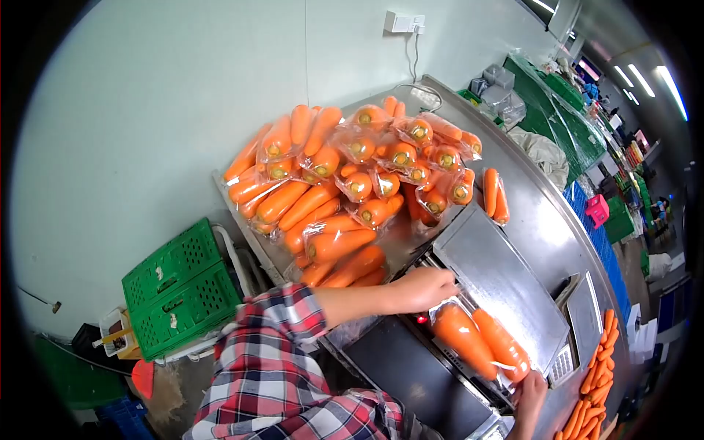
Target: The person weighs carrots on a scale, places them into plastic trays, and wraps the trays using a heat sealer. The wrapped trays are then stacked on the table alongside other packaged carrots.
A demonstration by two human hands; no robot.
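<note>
Plainly, two large carrots [464,341] lie side by side in one clear bag [480,341], set aslant on a sealing machine [499,264] at the near side of the steel table [539,220]. Two bare hands attend it: the left hand [425,290] is at the bag's upper end, knuckles toward the camera, and I cannot tell whether its fingers are closed on the film; the right hand [529,391] meets the lower end with its fingertips, its thumb too hidden to say whether it clamps or only touches. One red light [422,320] glows near the left wrist. Beyond that arm rises one heap of bagged carrots [359,187], overlapping too much for a sure count, and just beside its right flank lies a separate pair of carrots [491,194]. One bunch of smaller carrots [598,381] lines the table's right edge, also too tangled to count. As for room, the heap reaches close to the machine's far left corner, leaving only a narrow gap, while a broad stretch of steel runs from the pair along the curved outer rim toward the smaller bunch, broken by one slanted metal lid [584,315]. Left of the table stand two perforated green panels [183,293], near its edge; one socket box [400,22] is on the wall.
</note>
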